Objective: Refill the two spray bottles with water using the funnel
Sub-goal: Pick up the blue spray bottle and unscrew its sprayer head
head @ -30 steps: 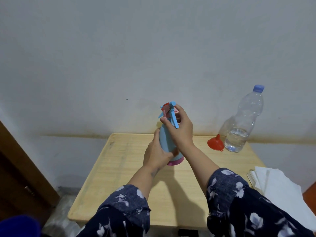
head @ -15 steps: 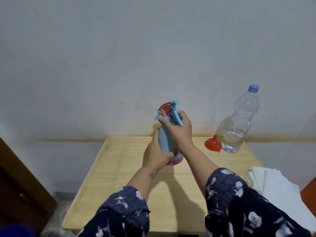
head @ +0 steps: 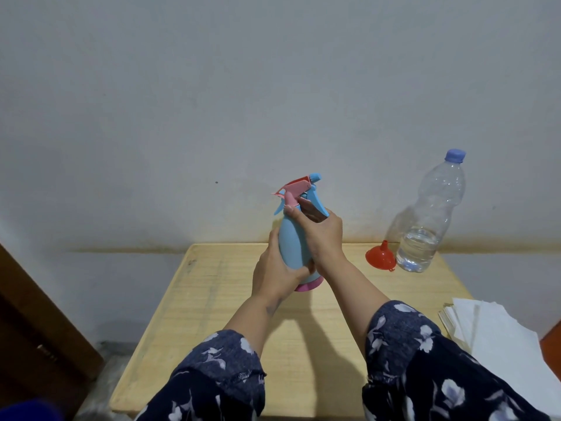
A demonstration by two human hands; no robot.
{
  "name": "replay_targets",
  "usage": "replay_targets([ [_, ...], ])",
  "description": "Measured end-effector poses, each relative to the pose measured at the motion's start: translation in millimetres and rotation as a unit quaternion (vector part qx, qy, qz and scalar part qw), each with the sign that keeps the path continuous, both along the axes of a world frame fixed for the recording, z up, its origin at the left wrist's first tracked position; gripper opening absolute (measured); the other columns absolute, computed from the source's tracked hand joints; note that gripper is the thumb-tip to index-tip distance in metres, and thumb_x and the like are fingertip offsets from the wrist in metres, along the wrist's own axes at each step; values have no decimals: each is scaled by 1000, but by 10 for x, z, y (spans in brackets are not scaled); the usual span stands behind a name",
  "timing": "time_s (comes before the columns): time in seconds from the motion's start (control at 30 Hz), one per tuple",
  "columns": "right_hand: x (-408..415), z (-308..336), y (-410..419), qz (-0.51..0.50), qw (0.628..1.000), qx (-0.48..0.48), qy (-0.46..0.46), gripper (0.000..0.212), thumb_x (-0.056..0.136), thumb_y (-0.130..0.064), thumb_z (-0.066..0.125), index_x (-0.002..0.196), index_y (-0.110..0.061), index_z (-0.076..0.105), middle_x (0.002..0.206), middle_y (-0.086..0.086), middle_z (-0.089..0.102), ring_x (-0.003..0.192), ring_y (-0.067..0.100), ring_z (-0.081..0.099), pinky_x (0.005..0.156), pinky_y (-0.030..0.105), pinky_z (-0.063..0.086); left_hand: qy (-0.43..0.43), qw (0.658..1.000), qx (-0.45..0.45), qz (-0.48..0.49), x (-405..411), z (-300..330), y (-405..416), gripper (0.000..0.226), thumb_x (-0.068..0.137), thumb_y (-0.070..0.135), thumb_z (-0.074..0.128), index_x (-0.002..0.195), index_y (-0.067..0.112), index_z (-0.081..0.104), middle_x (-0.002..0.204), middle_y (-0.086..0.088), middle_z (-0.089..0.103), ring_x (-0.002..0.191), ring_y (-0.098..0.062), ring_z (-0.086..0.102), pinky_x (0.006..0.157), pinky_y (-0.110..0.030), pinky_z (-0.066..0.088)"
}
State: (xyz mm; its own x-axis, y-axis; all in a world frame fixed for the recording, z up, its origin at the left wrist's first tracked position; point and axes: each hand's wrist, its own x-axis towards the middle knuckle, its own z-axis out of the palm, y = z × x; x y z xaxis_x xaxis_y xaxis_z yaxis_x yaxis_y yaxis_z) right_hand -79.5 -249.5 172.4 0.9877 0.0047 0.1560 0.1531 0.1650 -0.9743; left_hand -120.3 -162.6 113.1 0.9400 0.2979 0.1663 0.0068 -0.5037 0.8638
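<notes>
Against a plain grey wall stands my small wooden table [head: 212, 299]. Above its middle I hold 1 blue spray bottle [head: 291, 241] upright, its pink base just clear of the tabletop. My left hand [head: 274, 275] wraps the lower body, fingers curled tight around it. My right hand [head: 321, 235] closes around the neck just under the pink and blue trigger head [head: 299, 189]. At the table's far right corner a red funnel [head: 381, 258] sits mouth down, just beside a clear water bottle [head: 431, 220] with a blue cap, about a quarter full. White paper sheets [head: 498, 338] lie at the right edge.
</notes>
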Motion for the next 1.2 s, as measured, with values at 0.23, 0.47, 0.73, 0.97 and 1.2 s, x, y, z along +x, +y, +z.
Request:
replay_targets([
  [0.23,55,-6,10,18,999,-37,3,32,88,-42,62,114,-23,60,106,-10,64,94,2,59,74,19,45,13,997,71,33,31,36,-24,95,55,58,71,136,44,22,95,11,63,79,-16,64,63,-42,57],
  [0.47,96,-112,-24,-59,990,-126,13,40,71,-35,81,97,-16,56,92,-9,62,85,3,58,75,21,45,19,988,142,58,-10,-107,-22,88,61,51,74,134,43,25,105,19,56,87,-15,59,63,-32,50],
  [0.73,179,-299,-337,-91,994,-57,6,20,89,-23,62,109,-20,57,88,0,67,79,13,62,69,23,43,92,983,159,20,-271,-565,260,77,63,44,74,126,48,30,113,17,53,91,-20,60,74,-39,53],
  [0.97,438,-551,-876,-112,980,-96,134,49,93,-21,51,138,-33,36,116,9,61,93,22,60,79,33,49,109,987,93,72,-446,-817,477,83,64,32,80,130,36,31,117,8,50,89,-19,54,66,-28,39],
  [1.2,-9,-1286,-941,34,925,-248,286,44,94,-7,49,137,-12,39,100,11,56,64,14,51,58,27,44,78,991,71,79,-308,-729,402,87,64,35,82,134,33,30,122,8,50,91,-19,53,71,-29,40],
])
